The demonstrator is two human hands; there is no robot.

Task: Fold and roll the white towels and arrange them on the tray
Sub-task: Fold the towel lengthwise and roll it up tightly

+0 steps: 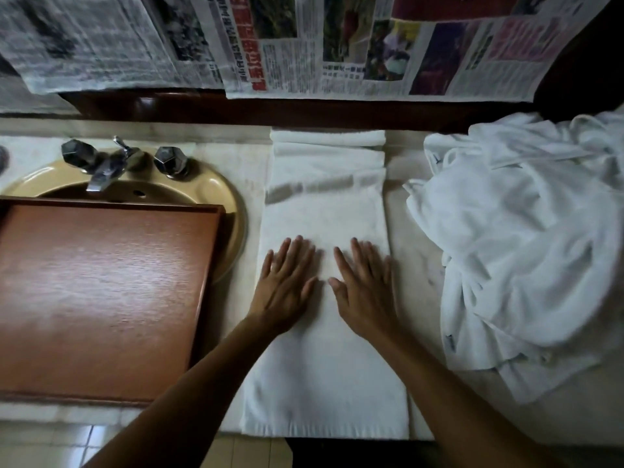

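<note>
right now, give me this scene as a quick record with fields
left grip: flat hand, fingers spread, pressing on the towel
right grip: flat hand beside the left one, also pressing on the towel
towel: white, folded into a long strip on the counter
tray: brown, left of the towel, partly over the sink, no towels on it
pile: crumpled white cloth, right of the towel

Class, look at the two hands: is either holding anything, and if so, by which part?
Nothing is held. The left hand and the right hand lie flat, fingers straight, pressing on the middle of the folded white towel.
</note>
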